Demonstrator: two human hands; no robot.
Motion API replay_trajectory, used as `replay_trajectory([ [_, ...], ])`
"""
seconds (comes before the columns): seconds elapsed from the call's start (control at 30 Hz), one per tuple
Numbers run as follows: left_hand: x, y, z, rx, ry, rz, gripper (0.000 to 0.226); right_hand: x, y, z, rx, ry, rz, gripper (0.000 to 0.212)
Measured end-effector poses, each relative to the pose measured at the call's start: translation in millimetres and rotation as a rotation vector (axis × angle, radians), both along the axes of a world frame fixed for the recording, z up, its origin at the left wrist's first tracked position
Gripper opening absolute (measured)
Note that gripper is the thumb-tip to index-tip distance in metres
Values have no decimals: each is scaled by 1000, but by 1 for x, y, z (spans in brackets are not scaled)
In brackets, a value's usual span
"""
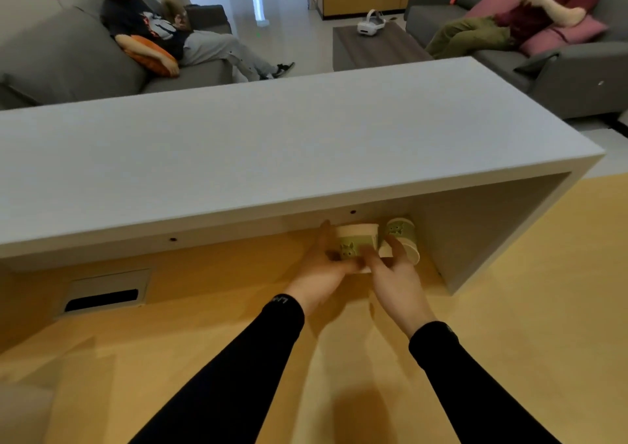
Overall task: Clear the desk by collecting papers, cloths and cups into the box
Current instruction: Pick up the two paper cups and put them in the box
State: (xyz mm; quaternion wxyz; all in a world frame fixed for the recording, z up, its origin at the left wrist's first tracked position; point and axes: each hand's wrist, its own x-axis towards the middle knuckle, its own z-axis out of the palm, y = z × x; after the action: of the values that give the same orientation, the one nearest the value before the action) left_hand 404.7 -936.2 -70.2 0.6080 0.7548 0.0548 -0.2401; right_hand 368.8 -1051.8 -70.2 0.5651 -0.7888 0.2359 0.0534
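Two paper cups with green cartoon prints sit under the white shelf at the back of the wooden desk. The nearer cup stands upright, and my left hand wraps its left side with thumb and fingers against it. My right hand touches that cup's lower right with fingers spread. The second cup lies tipped on its side just right of it, partly behind my right hand. No box, paper or cloth is in view.
A white shelf spans the desk's back edge, leaving a low gap beneath; its side panel stands right of the cups. A cable hatch sits in the desk at left. People sit on sofas beyond.
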Motion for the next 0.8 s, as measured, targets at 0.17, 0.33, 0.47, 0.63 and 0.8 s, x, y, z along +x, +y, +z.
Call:
replay_trajectory([
  [0.17, -32, 40, 30, 65, -147, 32, 76, -20, 28, 34, 74, -69, 78, 64],
  [0.33, -72, 92, 61, -2, -261, 185, 45, -44, 67, 57, 77, -161, 232, 21],
  [0.47, -110, 145, 82, -16, -374, 301, 18, -66, 113, 77, 111, -259, 350, 14],
  [0.63, -160, 222, 112, 46, -460, 395, 14, -93, 190, 101, 135, -358, 484, 16],
  [0.8, -212, 311, 138, 89, -518, 504, 8, -128, 284, 126, 156, -412, 614, 18],
])
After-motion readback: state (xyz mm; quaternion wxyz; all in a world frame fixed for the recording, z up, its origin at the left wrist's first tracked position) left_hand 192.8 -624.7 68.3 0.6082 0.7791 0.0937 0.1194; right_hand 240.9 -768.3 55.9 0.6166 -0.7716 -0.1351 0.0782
